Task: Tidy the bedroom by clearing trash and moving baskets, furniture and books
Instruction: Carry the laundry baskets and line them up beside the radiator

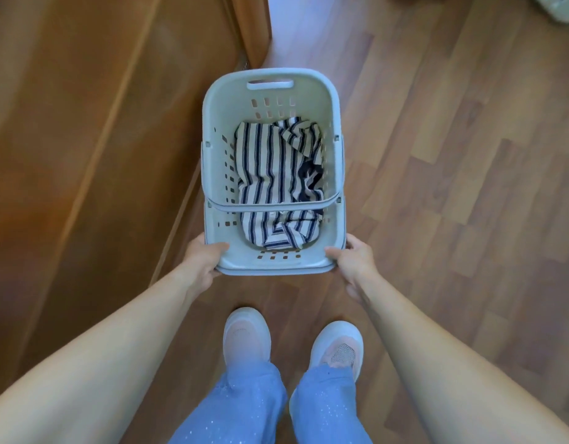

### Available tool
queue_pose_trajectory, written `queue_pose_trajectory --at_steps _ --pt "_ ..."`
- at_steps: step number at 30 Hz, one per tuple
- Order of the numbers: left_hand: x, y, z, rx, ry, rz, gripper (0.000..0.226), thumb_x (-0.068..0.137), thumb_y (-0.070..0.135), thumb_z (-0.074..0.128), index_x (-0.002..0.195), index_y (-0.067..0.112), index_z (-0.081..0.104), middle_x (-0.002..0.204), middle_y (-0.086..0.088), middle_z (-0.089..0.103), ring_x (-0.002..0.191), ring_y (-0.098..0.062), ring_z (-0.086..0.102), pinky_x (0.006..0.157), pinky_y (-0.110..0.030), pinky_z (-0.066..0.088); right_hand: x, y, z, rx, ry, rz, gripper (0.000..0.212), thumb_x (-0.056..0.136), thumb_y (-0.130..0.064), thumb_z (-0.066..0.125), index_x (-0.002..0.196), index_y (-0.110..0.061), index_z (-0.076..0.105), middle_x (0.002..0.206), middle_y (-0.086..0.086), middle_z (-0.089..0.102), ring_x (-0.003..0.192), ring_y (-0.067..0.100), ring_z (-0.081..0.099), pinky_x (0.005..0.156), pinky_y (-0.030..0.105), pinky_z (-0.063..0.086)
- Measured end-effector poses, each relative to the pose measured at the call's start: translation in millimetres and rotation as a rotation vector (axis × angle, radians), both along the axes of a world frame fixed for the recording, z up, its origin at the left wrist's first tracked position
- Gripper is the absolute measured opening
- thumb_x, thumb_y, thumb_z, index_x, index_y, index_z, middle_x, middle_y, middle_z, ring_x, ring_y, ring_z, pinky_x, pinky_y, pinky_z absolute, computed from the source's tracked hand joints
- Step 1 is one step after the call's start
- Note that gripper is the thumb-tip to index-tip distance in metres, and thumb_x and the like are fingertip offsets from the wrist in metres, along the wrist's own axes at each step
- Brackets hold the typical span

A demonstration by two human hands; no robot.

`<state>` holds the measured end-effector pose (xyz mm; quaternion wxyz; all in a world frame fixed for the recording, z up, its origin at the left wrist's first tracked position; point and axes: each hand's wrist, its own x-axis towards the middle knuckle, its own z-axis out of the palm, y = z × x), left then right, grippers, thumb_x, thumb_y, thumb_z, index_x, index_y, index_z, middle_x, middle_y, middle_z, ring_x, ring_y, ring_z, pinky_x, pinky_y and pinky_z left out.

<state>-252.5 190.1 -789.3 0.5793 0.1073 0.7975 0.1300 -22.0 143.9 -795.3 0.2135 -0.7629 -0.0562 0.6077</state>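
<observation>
A pale grey-green plastic laundry basket (333, 174) sits in the middle of the view, over the wooden floor. A white cloth with dark blue stripes (273, 174) lies crumpled in its bottom. Its thin carrying handle lies across the opening. My left hand (204, 259) grips the near left corner of the rim, thumb inside. My right hand (355, 259) grips the near right corner, thumb over the rim. Whether the basket rests on the floor or hangs in my hands cannot be told.
A tall brown wooden panel (94, 123), a door or wardrobe side, runs along the left, close to the basket. Laminate floor (453, 155) stretches to the right. My feet in pale shoes (292, 347) stand just behind the basket. A pale object (561, 8) shows at the top right corner.
</observation>
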Motion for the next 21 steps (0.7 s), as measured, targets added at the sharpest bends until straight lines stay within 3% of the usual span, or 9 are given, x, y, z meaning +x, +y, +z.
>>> queue_pose_trajectory --at_steps 2,6,11,16,21 --pt "2.3 -0.6 3.0 0.017 0.045 -0.023 0.040 0.093 -0.004 0.051 0.126 0.016 0.056 0.115 -0.007 0.063 0.099 -0.025 0.061 0.082 -0.039 0.053 1.8 1.0 1.3 0.000 -0.023 -0.019 0.035 0.083 0.011 0.056 0.083 -0.023 0.065 0.090 0.004 0.070 0.094 0.028 0.068 0.089 0.041 0.055" --pt "11.0 -2.9 36.1 0.034 0.057 -0.066 0.043 0.092 -0.007 0.048 0.128 0.015 0.055 0.111 -0.006 0.062 0.097 -0.025 0.061 0.081 -0.038 0.053 10.1 -0.7 32.4 -0.010 -0.044 -0.033 0.035 0.081 0.012 0.055 0.076 -0.022 0.064 0.082 0.003 0.069 0.084 0.026 0.065 0.083 0.038 0.055" --pt "27.8 -2.5 111.6 0.054 0.020 -0.101 0.040 0.091 -0.009 0.047 0.118 0.018 0.057 0.101 -0.006 0.063 0.092 -0.026 0.062 0.077 -0.037 0.054 27.4 -9.0 111.9 0.013 -0.068 -0.057 0.030 0.080 0.012 0.052 0.098 -0.007 0.066 0.087 0.008 0.068 0.078 0.023 0.062 0.068 0.033 0.049" --pt "42.2 3.3 212.9 0.087 -0.021 -0.147 0.035 0.089 -0.011 0.046 0.107 0.015 0.060 0.094 -0.008 0.066 0.086 -0.026 0.065 0.070 -0.036 0.055 40.6 -4.7 219.3 0.034 0.005 -0.130 0.043 0.088 0.012 0.048 0.117 -0.019 0.055 0.098 0.005 0.067 0.092 0.025 0.066 0.082 0.038 0.056" --pt "40.8 19.6 330.2 0.135 -0.057 -0.144 0.035 0.087 -0.010 0.047 0.102 0.018 0.060 0.098 -0.009 0.067 0.087 -0.026 0.065 0.070 -0.037 0.055 39.1 12.2 343.7 0.097 -0.020 -0.135 0.049 0.087 0.016 0.046 0.129 -0.009 0.053 0.093 0.003 0.065 0.089 0.023 0.064 0.082 0.034 0.053"
